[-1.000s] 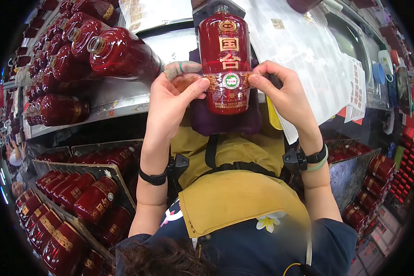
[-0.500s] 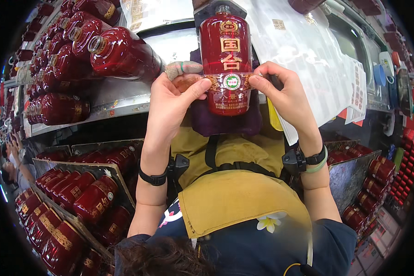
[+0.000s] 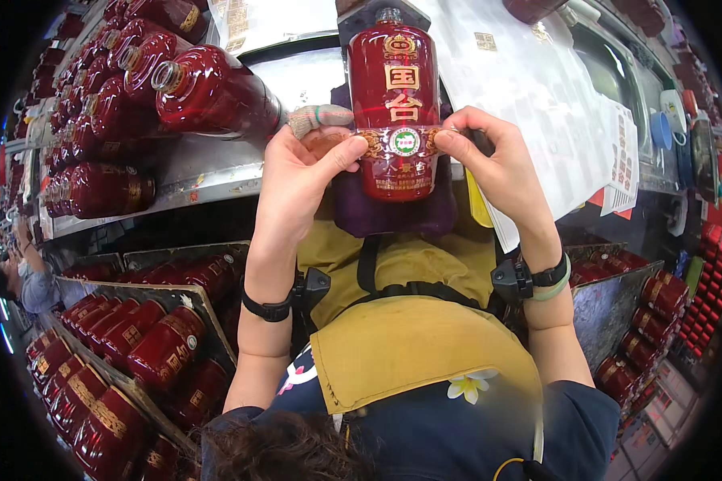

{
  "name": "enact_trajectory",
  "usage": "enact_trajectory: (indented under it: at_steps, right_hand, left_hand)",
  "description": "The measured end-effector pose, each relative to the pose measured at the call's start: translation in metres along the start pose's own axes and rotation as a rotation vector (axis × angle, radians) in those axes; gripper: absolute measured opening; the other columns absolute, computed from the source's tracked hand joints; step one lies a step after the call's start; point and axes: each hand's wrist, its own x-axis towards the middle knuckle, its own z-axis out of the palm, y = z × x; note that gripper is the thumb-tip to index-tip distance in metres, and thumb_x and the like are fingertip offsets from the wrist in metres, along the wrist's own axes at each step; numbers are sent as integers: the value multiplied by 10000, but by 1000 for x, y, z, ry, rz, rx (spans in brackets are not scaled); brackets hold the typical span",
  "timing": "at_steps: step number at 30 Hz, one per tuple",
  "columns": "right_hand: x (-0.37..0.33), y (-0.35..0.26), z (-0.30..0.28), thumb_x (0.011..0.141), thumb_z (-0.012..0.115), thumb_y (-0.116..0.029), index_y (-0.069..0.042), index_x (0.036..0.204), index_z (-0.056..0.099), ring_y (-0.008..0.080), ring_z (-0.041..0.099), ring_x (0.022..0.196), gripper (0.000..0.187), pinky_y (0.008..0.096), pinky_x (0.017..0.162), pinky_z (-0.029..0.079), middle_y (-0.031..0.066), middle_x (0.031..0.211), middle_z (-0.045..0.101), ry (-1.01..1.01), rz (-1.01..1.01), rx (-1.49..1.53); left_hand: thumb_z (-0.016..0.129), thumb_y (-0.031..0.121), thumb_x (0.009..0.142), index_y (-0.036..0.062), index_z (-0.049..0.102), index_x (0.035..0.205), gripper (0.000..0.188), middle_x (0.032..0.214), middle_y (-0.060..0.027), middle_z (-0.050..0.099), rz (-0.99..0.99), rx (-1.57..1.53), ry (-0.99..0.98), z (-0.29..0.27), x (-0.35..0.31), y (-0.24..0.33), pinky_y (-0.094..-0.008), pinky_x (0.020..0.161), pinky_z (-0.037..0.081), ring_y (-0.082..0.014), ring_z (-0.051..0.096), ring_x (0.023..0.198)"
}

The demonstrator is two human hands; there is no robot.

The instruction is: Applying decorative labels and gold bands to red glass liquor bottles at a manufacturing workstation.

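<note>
A dark red glass bottle with gold lettering lies in front of me, its neck pointing away, on a purple cloth pad. Across its lower part stretches a decorated label strip with a round green-and-white emblem. Thumb and finger of my left hand pinch the strip's left end; a knitted finger cover is on one finger. My right hand pinches the right end in the same way. Both thumbs rest close to the bottle's sides.
Many similar red bottles stand and lie on the bench at the left. Sheets of labels cover the bench at the right, near a blue cup. Crates of bottles flank me on both sides. Another person is at the far left.
The strip has shifted very slightly upward on the bottle, with both hands keeping their pinch. At the far left, the other person has moved.
</note>
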Motion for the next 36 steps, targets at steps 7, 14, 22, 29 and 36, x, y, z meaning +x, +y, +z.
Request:
enact_trajectory:
  at_steps: [7,14,22,29,36]
  right_hand:
    - [0,2,0,948,733,-148,4,931,703,38,468,692,156,227,617,389,-45,763,604,4,-17,2]
    - [2,3,-2,949,730,-147,4,946,704,46,477,707,153,231,632,403,-34,783,626,-8,-24,-20]
    - [1,2,-1,950,732,-158,-5,943,706,47,470,696,156,233,624,397,-37,776,617,-9,-37,-52]
    - [1,2,-1,952,736,-171,-12,936,711,39,464,691,161,231,619,392,-50,758,594,-6,-24,-46]
    - [1,-2,0,944,745,-165,-14,906,705,29,468,685,161,222,617,391,-57,744,592,0,-29,-49]
  left_hand:
    - [753,48,922,22,612,1222,333,1047,-48,698,-26,-19,-16,-1,1,1,-229,760,548,-100,657,929]
    - [736,59,939,34,617,1227,312,1051,-40,689,-18,-40,-39,-6,1,-3,-231,759,542,-98,651,939]
    - [733,67,945,46,620,1232,309,1035,-24,682,6,-45,-29,-5,0,-4,-234,752,531,-95,641,932]
    - [745,73,937,47,623,1221,310,1041,-23,684,7,-23,-33,-2,0,-2,-232,745,528,-91,643,926]
    - [738,55,936,22,591,1272,367,1103,-48,658,51,36,11,4,-1,-2,-268,839,540,-117,632,992]
